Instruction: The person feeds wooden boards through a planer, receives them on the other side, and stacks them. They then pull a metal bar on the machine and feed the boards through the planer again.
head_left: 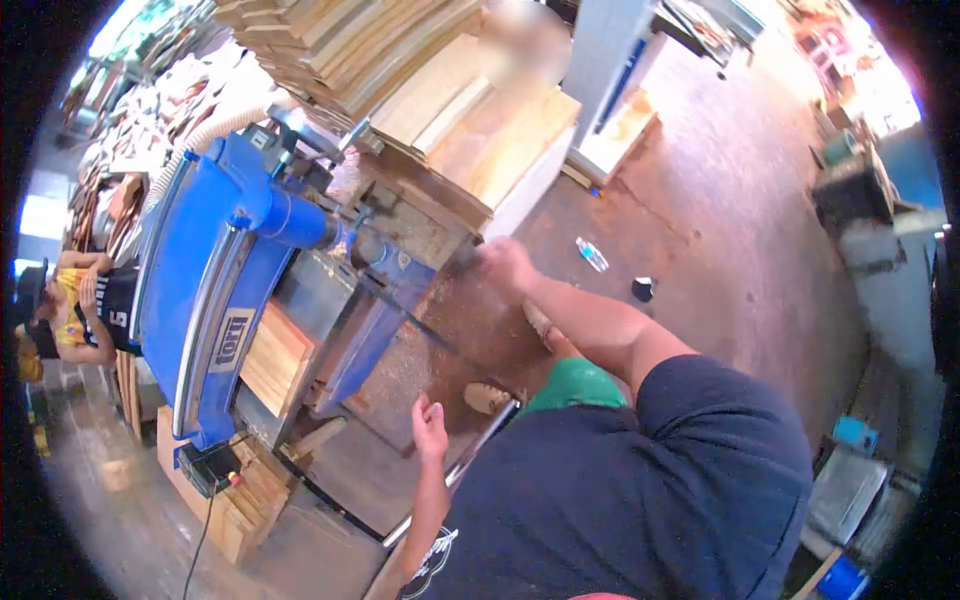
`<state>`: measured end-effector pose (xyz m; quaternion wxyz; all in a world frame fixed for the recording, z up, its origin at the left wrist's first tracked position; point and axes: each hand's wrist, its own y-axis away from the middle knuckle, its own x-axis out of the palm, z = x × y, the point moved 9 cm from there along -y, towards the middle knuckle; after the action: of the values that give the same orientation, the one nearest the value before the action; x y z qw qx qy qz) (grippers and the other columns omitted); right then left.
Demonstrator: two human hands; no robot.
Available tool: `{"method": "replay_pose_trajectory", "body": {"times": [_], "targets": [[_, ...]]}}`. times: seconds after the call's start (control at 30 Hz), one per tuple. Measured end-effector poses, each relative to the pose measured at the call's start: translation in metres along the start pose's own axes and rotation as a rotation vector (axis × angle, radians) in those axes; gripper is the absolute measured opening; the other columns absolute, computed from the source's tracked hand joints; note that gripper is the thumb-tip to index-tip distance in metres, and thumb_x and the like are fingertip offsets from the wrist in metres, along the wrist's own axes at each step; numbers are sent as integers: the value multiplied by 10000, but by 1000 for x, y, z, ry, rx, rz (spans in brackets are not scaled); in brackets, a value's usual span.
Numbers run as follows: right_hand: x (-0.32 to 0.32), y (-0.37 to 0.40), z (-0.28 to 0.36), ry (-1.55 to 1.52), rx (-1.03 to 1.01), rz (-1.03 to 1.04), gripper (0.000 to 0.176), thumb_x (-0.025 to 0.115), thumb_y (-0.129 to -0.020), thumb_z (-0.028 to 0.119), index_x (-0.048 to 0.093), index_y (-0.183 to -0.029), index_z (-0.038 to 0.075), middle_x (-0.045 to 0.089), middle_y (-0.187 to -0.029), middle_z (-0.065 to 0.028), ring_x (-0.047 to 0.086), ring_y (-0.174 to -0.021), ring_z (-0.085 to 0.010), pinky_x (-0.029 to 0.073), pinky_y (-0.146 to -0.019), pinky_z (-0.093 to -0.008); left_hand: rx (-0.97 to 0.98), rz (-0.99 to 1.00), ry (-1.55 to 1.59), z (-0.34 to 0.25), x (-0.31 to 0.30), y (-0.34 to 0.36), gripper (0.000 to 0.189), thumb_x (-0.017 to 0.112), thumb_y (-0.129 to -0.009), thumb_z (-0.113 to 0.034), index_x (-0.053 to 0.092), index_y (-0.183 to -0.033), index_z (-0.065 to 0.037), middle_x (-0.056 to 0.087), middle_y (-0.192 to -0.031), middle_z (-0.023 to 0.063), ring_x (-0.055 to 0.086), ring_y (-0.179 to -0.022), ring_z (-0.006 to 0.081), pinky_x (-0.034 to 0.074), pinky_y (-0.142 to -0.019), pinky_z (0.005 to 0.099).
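Note:
My left hand [430, 427] hangs in the air beside the blue thickness planer [215, 270], fingers stretched out and nothing in them. Between that hand and the machine's blue cover, a wooden board [276, 357] lies on the planer bed. My right hand [502, 268] is smeared by motion near the lower corner of the stack of boards [515, 140]; its fingers do not show clearly. A dark bar [410, 318] sticks out from the machine between my two hands.
More boards [225, 490] are piled below the planer's near end. Another person [95, 310] stands beyond the machine with arms folded. A plastic bottle [592, 254] lies on the dusty floor. Scrap wood [140, 120] is heaped behind, and a cable [203, 545] hangs from the switch box [212, 468].

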<state>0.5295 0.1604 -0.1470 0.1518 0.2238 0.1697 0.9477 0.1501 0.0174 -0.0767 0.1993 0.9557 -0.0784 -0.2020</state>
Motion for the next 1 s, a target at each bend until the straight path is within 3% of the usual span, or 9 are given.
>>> {"method": "replay_pose_trajectory", "body": {"times": [0.03,0.17,0.4,0.5,0.63,0.7,0.77,0.87,1.0], "targets": [[-42,-5,24,199,76,-337,238,606,-936,306,621,-864,81,571,-708,-39,552,-604,-163,477,-511,-337,-6,-21,2,-21,21,-10,441,600,-958,-217,480,-1322,-1,581,-1239,158,558,-1115,217,448,-950,348],[-132,-80,29,138,253,-486,380,601,-937,390,616,-866,17,578,-711,-43,512,-544,-167,446,-459,-345,-43,-312,99,-100,71,-94,485,590,-958,-168,402,-1364,20,568,-1238,177,570,-1102,214,445,-969,344],[-160,-187,-1,511,436,-678,584,639,-883,523,650,-786,-53,634,-676,-124,615,-580,-225,487,-487,-377,-157,-507,-53,-102,75,-104,353,526,-971,-101,420,-1282,28,606,-1045,123,623,-912,184,505,-782,328],[-162,-183,-9,70,67,-702,569,676,-865,503,642,-696,-39,623,-609,-104,598,-516,-218,498,-503,-367,-174,-516,-147,-116,78,-108,337,540,-961,-102,429,-1254,23,617,-948,115,633,-814,187,509,-743,336],[-181,-151,6,419,248,-311,417,693,-874,402,645,-864,-12,644,-736,-74,623,-634,-178,465,-487,-332,-83,-593,-134,-111,77,-108,289,566,-939,-107,459,-1181,9,626,-845,123,649,-733,219,507,-684,370],[-158,-103,28,-64,314,-85,339,688,-875,327,634,-934,-3,650,-793,-52,626,-708,-151,463,-539,-309,-49,-588,-309,-135,76,-103,308,580,-929,-117,465,-1186,6,639,-873,139,658,-759,244,503,-683,394],[-176,-76,24,40,262,34,252,654,-879,197,621,-1032,-2,661,-886,-57,636,-794,-160,504,-647,-328,-10,-586,-471,-140,75,-107,326,595,-918,-127,471,-1191,3,651,-900,154,667,-785,269,500,-681,417],[-187,-7,51,138,274,37,304,597,-883,86,564,-1172,0,654,-1012,-70,636,-917,-190,532,-774,-354,-26,-588,-406,-122,73,-112,451,636,-891,-193,461,-1253,11,644,-1011,209,634,-918,397,482,-802,462],[-196,61,84,24,305,46,478,594,-825,38,492,-1290,-3,641,-1126,-106,621,-1013,-210,506,-885,-383,-45,-547,-321,-142,75,-103,539,641,-888,-202,422,-1328,20,559,-1232,263,545,-1165,392,423,-986,433]]}}
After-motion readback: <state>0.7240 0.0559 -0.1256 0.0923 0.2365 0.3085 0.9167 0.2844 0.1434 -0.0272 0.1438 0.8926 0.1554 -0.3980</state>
